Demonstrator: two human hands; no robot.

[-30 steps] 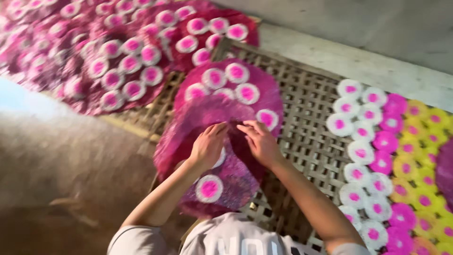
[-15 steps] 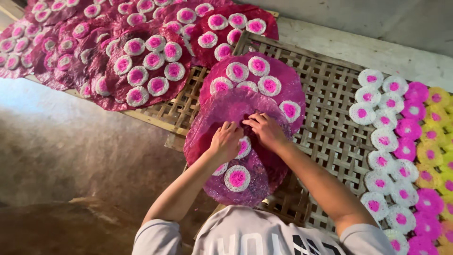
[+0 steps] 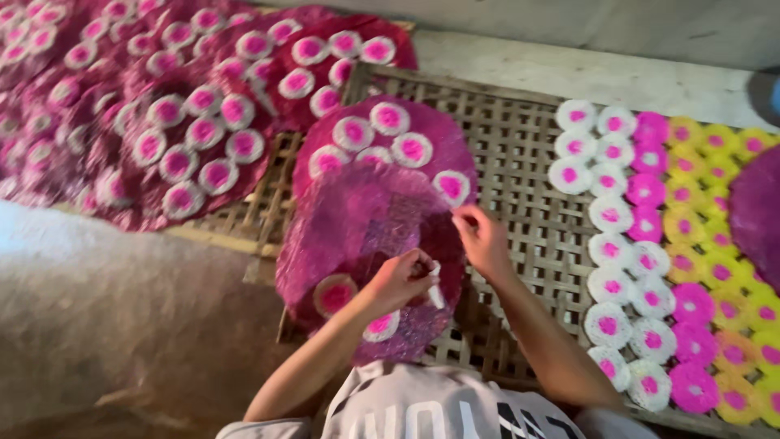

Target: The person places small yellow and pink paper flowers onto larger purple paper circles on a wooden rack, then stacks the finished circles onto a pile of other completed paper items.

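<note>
Pinching a small white piece [image 3: 435,293] in your left hand [image 3: 402,280], you grip the edge of the magenta sheet [image 3: 366,219] with your right hand [image 3: 481,237] just beside it, over the bamboo lattice tray [image 3: 528,162].

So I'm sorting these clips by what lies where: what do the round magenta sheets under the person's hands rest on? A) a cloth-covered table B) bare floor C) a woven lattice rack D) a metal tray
C: the round magenta sheets under the left hand and right hand lie on a woven lattice rack, whose open grid shows around them.
</note>
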